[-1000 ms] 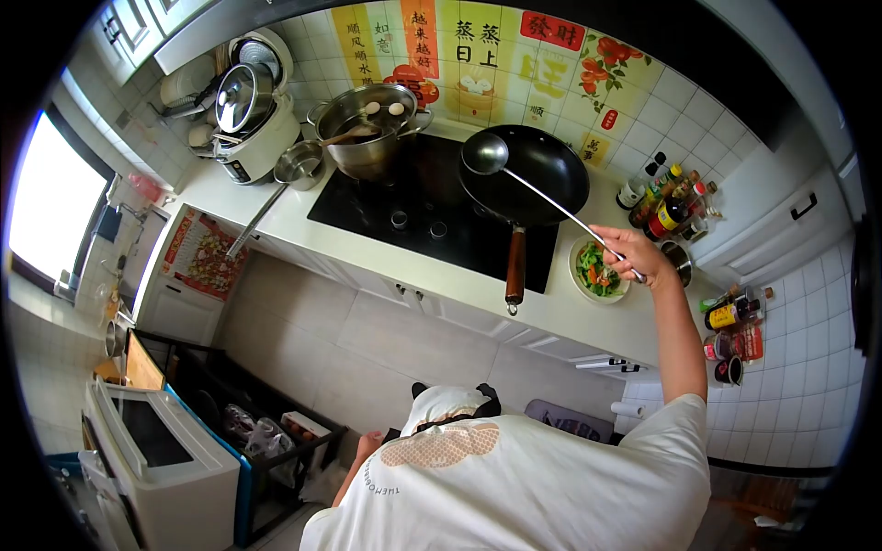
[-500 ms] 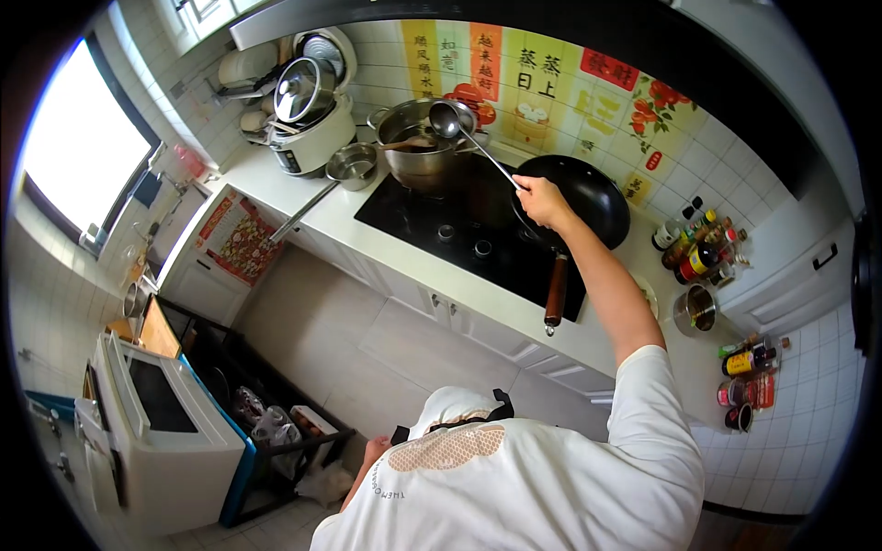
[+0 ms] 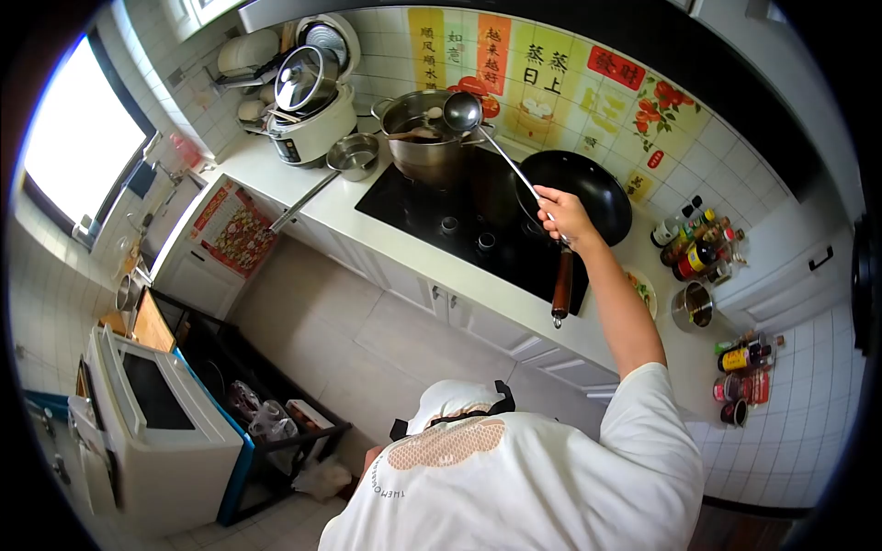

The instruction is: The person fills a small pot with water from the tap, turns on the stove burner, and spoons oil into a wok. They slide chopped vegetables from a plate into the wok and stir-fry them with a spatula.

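My right hand (image 3: 565, 218) is closed round the long handle of a metal ladle (image 3: 462, 113). The ladle's bowl is up over the right rim of a steel pot (image 3: 432, 163), and a wooden spoon (image 3: 413, 135) leans inside that pot. Under my right hand lies a black wok (image 3: 588, 188) with a brown wooden handle (image 3: 561, 286). Only a sliver of my left hand (image 3: 371, 456) shows beside my shirt, its fingers hidden.
The black cooktop (image 3: 464, 207) bears pot and wok. To the left stand a small steel saucepan (image 3: 353, 158) and a white rice cooker (image 3: 317, 133). Sauce bottles (image 3: 695, 248), a steel container (image 3: 692, 306) and a plate (image 3: 641, 292) are at the right. A black rack (image 3: 294, 441) stands behind, lower left.
My right hand has drawn back a little to the right and down, and the ladle's bowl has shifted right toward the pot's rim. My left hand has slipped further out of sight.
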{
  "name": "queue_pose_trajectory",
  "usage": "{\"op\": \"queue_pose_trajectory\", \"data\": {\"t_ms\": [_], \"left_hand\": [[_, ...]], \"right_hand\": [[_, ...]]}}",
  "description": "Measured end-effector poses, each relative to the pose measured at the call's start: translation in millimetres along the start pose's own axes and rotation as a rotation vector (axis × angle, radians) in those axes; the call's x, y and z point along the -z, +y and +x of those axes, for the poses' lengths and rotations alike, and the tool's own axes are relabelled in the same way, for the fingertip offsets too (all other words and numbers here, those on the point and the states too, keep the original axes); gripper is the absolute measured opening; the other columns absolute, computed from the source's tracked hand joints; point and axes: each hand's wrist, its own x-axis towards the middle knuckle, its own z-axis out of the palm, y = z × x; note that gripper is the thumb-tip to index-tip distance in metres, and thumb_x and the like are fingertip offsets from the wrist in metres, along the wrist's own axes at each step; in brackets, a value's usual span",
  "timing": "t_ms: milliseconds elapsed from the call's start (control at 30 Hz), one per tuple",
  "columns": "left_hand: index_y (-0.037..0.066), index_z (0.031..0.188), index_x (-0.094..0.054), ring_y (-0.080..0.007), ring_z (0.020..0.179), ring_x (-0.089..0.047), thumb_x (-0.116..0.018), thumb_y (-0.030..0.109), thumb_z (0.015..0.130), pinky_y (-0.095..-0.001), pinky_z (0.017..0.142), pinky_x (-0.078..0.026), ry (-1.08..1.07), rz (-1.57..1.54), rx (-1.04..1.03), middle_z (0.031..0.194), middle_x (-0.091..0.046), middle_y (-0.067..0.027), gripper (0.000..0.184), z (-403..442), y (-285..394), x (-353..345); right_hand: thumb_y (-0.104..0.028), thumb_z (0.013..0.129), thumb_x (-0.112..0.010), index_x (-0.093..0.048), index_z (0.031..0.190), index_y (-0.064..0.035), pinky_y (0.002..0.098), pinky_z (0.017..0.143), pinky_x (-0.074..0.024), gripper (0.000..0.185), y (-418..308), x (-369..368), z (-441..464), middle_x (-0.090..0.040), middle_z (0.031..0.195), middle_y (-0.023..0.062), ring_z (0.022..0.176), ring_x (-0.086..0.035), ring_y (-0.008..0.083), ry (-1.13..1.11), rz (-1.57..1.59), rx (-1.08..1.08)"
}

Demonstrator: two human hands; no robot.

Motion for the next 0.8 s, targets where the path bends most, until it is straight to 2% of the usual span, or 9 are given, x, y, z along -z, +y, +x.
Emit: {"op": "queue_pose_trajectory", "data": {"t_ms": [33, 167, 367, 433, 467, 500, 567, 733, 800], "left_hand": [[-0.001, 0.099, -0.061, -0.0192, 0.076, -0.063, -0.064, 0.023, 0.073, -0.0305, 0.067, -0.049, 0.009, 0.0, -0.019, 0.084, -0.065, -0.0156, 0.035, 3, 2, 2], [-0.003, 0.098, -0.061, -0.0185, 0.075, -0.063, -0.065, 0.024, 0.073, -0.0301, 0.066, -0.049, 0.022, 0.039, -0.07, 0.083, -0.065, -0.0153, 0.036, 16, 20, 8], [0.001, 0.099, -0.062, -0.0229, 0.075, -0.064, -0.066, 0.022, 0.069, -0.0317, 0.066, -0.049, -0.042, 0.114, -0.076, 0.083, -0.064, -0.0176, 0.037, 30, 15, -3], [0.003, 0.1, -0.062, -0.0245, 0.075, -0.064, -0.066, 0.021, 0.069, -0.0322, 0.066, -0.049, -0.064, 0.243, -0.134, 0.083, -0.064, -0.018, 0.037, 29, 13, -4], [0.004, 0.1, -0.062, -0.0255, 0.075, -0.064, -0.066, 0.022, 0.069, -0.0323, 0.066, -0.049, -0.078, 0.236, -0.131, 0.082, -0.064, -0.0183, 0.037, 30, 13, -4], [0.005, 0.101, -0.062, -0.0266, 0.076, -0.064, -0.066, 0.022, 0.068, -0.0324, 0.066, -0.049, -0.092, 0.231, -0.129, 0.082, -0.063, -0.0186, 0.037, 29, 13, -3], [0.005, 0.101, -0.062, -0.0265, 0.075, -0.064, -0.065, 0.022, 0.069, -0.0323, 0.066, -0.049, -0.104, 0.295, -0.172, 0.081, -0.063, -0.0187, 0.036, 29, 17, 1], [0.004, 0.102, -0.061, -0.0256, 0.075, -0.064, -0.064, 0.021, 0.072, -0.0327, 0.066, -0.049, -0.03, 0.366, -0.17, 0.081, -0.064, -0.018, 0.035, 11, 57, 12], [0.001, 0.102, -0.061, -0.024, 0.075, -0.064, -0.064, 0.022, 0.074, -0.0324, 0.065, -0.05, -0.075, 0.007, -0.041, 0.083, -0.065, -0.0163, 0.035, 0, 70, 18]], "right_hand": [[-0.012, 0.087, -0.048, -0.042, 0.126, -0.0051, 0.0161, 0.034, -0.0281, 0.039, -2, 8, -14, -0.046, 0.063, -0.0008, 0.042, -0.035, 0.0022, -0.049, 0.253, -0.103], [-0.013, 0.089, -0.046, -0.04, 0.128, -0.0079, 0.0144, 0.034, -0.0268, 0.04, 25, 69, -70, -0.046, 0.068, -0.0017, 0.043, -0.033, 0.0008, 0.065, 0.288, -0.084], [-0.014, 0.084, -0.052, -0.049, 0.121, -0.005, 0.0236, 0.043, -0.0398, 0.038, 89, 156, -116, -0.056, 0.069, 0.0053, 0.048, -0.048, 0.0096, 0.334, -0.297, -0.182], [-0.012, 0.081, -0.054, -0.054, 0.115, -0.0032, 0.0292, 0.064, -0.0475, 0.035, 99, 164, -125, -0.064, 0.085, 0.0155, 0.07, -0.061, 0.0209, 0.453, -0.693, -0.19], [-0.011, 0.08, -0.055, -0.056, 0.111, -0.0026, 0.0317, 0.082, -0.0441, 0.032, 103, 168, -128, -0.06, 0.101, 0.0199, 0.093, -0.059, 0.0283, 0.481, -0.675, -0.217], [-0.011, 0.08, -0.055, -0.056, 0.111, -0.0026, 0.0317, 0.082, -0.0441, 0.032, 109, 172, -129, -0.06, 0.101, 0.0199, 0.093, -0.059, 0.0283, 0.487, -0.672, -0.228], [-0.012, 0.084, -0.052, -0.054, 0.117, -0.008, 0.029, 0.045, -0.0412, 0.034, 125, 179, -123, -0.06, 0.066, 0.007, 0.048, -0.051, 0.0125, 0.464, -0.79, -0.071], [-0.013, 0.083, -0.054, -0.055, 0.116, -0.0087, 0.0284, 0.049, -0.0422, 0.033, 135, 176, -94, -0.061, 0.071, 0.0076, 0.054, -0.053, 0.0122, 0.465, -0.836, 0.059], [-0.013, 0.083, -0.054, -0.055, 0.117, -0.0096, 0.0274, 0.047, -0.0408, 0.033, 127, 170, -82, -0.057, 0.065, 0.0046, 0.05, -0.049, 0.0106, 0.414, -0.65, -0.154]]}}
